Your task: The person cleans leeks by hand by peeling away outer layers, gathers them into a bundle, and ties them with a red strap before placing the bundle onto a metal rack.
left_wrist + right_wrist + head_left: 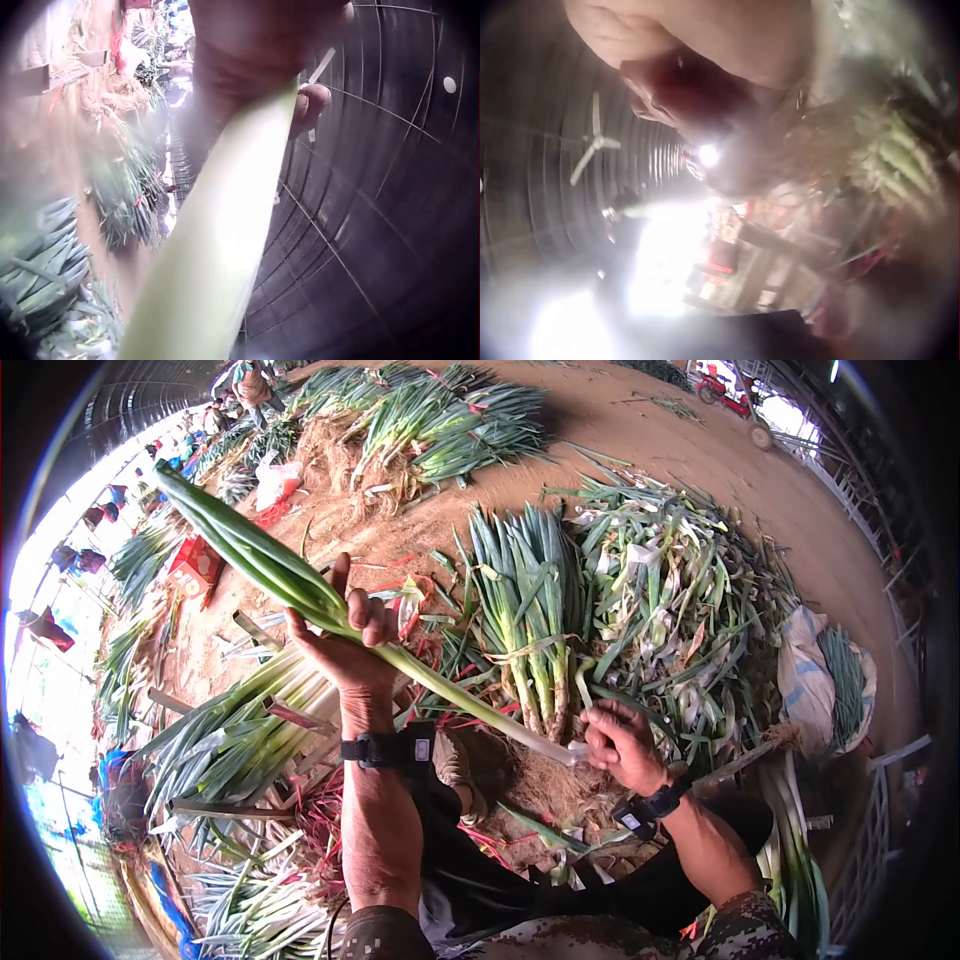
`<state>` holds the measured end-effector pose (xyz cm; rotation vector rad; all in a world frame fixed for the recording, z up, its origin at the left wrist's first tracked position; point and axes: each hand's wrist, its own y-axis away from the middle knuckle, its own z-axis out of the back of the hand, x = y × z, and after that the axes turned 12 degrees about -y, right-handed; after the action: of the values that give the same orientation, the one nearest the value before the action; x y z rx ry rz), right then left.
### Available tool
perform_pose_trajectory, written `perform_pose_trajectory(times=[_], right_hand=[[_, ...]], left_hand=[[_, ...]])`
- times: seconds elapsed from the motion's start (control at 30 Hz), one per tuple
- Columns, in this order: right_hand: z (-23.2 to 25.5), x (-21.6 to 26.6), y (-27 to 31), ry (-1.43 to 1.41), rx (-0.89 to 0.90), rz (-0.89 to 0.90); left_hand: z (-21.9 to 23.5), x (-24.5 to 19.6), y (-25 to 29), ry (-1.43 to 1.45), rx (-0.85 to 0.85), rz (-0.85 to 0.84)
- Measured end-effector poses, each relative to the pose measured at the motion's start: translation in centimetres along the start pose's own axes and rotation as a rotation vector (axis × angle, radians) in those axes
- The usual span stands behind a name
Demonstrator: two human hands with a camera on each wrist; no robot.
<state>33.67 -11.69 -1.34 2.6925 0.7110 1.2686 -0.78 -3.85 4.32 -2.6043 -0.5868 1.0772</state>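
Note:
A long green onion [455, 695] slants across the head view, leaves up at the left and white root end down at the right. My left hand [350, 645] grips it around the middle, where the stalk turns to leaf. In the left wrist view its pale stalk [217, 232] runs large from under the hand. My right hand [622, 745] is at the root end with its fingers curled, pinching a pale strip of outer leaf [584, 685] that sticks up beside the fingers. The right wrist view is blurred, and the hand [697, 45] covers what it pinches there.
Before me stands an upright bunch of green onions [525, 610], beside a heap of stripped leaves [680, 600]. Trimmed onions [250, 720] lie on a wooden rack at left, near red ties [325, 810]. A white sack [806, 670] stands at right; more bundles [450, 420] lie behind.

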Motion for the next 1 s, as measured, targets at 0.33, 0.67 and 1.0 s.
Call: perform_pose_trajectory(times=[0.33, 0.67, 1.0], right_hand=[[7.6, -1.6, 1.7, 1.181, -0.094, 0.247], [1.7, -1.3, -1.9, 1.202, 0.036, -0.232], [13.8, -7.8, 0.5, 1.891, 0.142, 0.049]], left_hand=[[-0.7, -1.3, 0.4, -0.041, -0.090, -0.028], [-1.9, 0.0, 0.3, 0.048, 0.132, -0.047], [-1.9, -0.5, -0.2, 0.045, 0.189, -0.069]])
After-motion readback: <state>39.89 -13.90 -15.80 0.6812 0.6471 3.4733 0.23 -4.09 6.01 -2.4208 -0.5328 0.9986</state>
